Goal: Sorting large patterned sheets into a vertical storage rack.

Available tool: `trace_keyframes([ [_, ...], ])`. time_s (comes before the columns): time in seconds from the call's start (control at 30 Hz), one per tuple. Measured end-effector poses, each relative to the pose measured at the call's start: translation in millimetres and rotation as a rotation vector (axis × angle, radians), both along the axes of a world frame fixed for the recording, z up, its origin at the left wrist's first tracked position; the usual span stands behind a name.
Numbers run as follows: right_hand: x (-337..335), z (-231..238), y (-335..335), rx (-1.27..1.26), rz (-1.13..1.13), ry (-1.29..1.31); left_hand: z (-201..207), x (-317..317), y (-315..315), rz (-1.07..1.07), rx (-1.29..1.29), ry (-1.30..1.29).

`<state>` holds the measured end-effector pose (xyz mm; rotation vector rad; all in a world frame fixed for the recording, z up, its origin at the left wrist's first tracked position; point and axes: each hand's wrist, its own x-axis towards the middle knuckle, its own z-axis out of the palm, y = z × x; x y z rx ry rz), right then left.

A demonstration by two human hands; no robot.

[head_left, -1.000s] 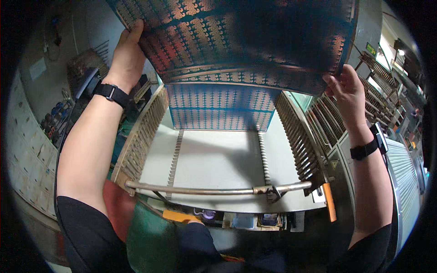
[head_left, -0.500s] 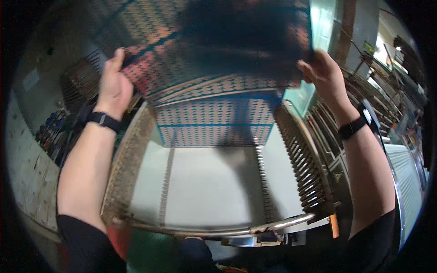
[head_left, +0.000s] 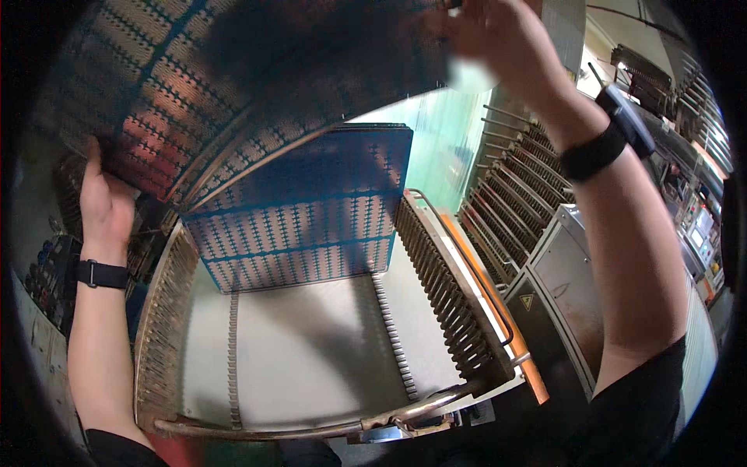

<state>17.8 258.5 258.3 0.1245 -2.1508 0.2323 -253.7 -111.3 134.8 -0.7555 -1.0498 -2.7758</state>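
Observation:
A large patterned circuit board panel [head_left: 167, 93], coppery with dark blue lines, is raised and tilted over a slotted metal rack. My left hand [head_left: 107, 206] grips its left edge, thumb up. At the panel's upper right edge is my right hand [head_left: 498, 50], closed on it and slightly blurred; some of its fingers are hidden. Underneath, the rack [head_left: 327, 426] has comb-like side walls and two toothed strips along its pale floor. More patterned panels [head_left: 303, 210] stand upright together at the rack's far end, partly hidden by the raised one.
A grey cabinet [head_left: 564, 272] with a yellow warning sign stands to the right of the rack. An orange strip [head_left: 498, 311] runs along the rack's right side. Beyond are more pin racks [head_left: 517, 194] and a translucent greenish sheet [head_left: 443, 140].
The raised panel has shifted left in view and tilts more, its right side higher. My right hand has risen; my left hand is lower and farther left. The view has turned rightward.

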Motion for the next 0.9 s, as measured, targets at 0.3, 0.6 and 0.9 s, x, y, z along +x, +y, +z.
trace_keyframes([
  [0.3, -27, -140, 62, -0.518, 0.221, -0.013, -27, -17, 35, -0.002, -0.133, 0.267],
  [0.6, -48, -172, 69, -0.650, 0.257, -0.106, -36, -19, 37, 0.149, -0.195, 0.251],
  [0.9, -84, -194, 79, -0.481, -0.010, -0.016, -42, -24, 30, 0.150, -0.283, 0.176],
])
